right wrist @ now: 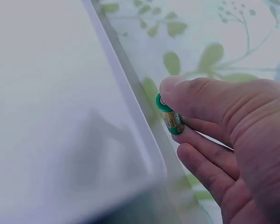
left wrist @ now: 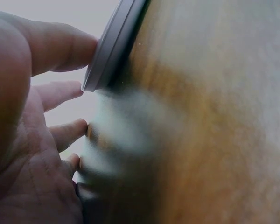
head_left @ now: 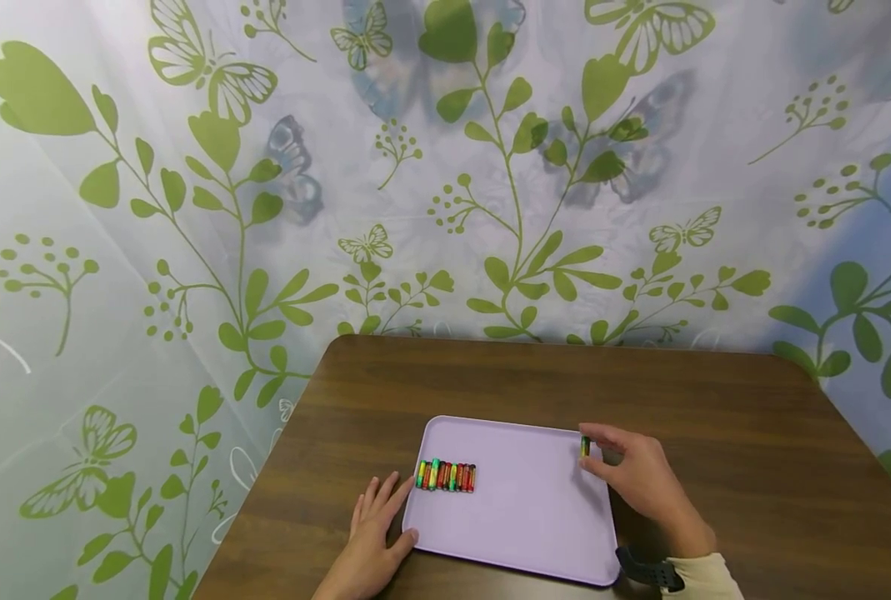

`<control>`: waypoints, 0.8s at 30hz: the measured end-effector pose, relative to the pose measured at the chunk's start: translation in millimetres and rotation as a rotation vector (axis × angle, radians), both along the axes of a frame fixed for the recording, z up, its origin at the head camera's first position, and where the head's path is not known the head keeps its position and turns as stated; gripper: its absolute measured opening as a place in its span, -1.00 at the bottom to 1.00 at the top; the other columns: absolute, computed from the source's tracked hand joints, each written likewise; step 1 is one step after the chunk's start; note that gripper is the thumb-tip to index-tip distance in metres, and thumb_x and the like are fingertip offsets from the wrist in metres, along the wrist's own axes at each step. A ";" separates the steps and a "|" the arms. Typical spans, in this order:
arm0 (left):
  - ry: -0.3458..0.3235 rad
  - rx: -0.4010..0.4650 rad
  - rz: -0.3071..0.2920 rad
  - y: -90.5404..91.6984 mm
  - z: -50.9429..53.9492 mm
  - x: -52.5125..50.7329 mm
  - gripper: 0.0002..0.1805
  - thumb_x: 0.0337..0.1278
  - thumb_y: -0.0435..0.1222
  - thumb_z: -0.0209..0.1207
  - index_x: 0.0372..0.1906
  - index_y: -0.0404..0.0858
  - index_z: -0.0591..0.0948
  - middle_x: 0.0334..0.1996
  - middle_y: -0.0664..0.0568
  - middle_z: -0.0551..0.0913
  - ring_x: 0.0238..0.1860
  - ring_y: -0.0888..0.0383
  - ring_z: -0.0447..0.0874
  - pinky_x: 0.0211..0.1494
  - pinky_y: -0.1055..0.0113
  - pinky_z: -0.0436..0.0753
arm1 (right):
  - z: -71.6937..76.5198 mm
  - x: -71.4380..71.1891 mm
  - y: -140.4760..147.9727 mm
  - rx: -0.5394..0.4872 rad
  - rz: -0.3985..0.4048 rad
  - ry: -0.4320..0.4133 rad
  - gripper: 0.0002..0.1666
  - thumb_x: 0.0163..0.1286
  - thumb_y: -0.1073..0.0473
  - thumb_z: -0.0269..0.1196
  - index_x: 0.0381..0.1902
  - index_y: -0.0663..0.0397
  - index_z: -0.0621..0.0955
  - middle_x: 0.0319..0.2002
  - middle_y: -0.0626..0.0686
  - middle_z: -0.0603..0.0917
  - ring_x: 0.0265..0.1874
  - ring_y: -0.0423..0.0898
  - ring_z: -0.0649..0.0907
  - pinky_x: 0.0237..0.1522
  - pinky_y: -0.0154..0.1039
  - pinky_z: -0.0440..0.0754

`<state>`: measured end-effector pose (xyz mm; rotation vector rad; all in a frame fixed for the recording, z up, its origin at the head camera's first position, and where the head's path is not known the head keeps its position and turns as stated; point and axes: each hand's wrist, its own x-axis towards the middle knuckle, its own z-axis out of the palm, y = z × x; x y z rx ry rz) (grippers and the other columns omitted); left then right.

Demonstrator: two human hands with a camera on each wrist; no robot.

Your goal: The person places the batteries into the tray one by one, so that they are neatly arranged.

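Note:
A green and gold battery [head_left: 585, 447] is pinched between the thumb and fingertips of my right hand [head_left: 643, 477], above the right side of the lilac tray [head_left: 528, 500]. In the right wrist view the same battery [right wrist: 170, 115] shows its green end beside the thumb. My left hand [head_left: 370, 529] lies at the tray's left edge, its fingers extended and its thumb touching the rim. The left wrist view shows that thumb against the tray rim [left wrist: 113, 44]. Several batteries [head_left: 446, 476], red ones and green-yellow ones, lie side by side in a row at the tray's left.
A brown wooden table [head_left: 550, 379] bears the tray. Behind it hangs a pale curtain [head_left: 415, 275] printed with green leaves and butterflies. A dark wristband [head_left: 649, 571] circles my right wrist, below a light sleeve [head_left: 703, 577].

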<state>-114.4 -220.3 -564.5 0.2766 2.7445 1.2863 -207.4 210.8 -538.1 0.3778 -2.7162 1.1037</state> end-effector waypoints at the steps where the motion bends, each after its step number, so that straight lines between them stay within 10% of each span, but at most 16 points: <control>1: 0.000 0.002 -0.002 0.0 -0.1 0.0 -0.20 0.37 -0.27 0.38 0.67 -0.10 0.42 0.72 -0.35 0.20 0.74 -0.54 -0.21 0.64 -0.57 -0.31 | -0.6 -0.4 -5.6 -0.007 0.008 0.002 -0.42 0.25 0.18 0.65 0.24 0.07 0.79 0.13 0.12 0.86 0.05 0.15 0.86 0.09 0.21 0.82; 24: 0.000 0.021 -0.007 0.3 2.0 -0.3 -0.21 0.35 -0.29 0.38 0.65 -0.16 0.43 0.70 -0.38 0.21 0.74 -0.56 -0.23 0.65 -0.55 -0.33 | -25.0 -0.7 -119.3 -0.081 0.255 0.080 -0.47 0.17 0.23 0.66 0.14 0.10 0.83 0.06 -0.05 0.89 0.02 -0.06 0.85 0.13 -0.07 0.82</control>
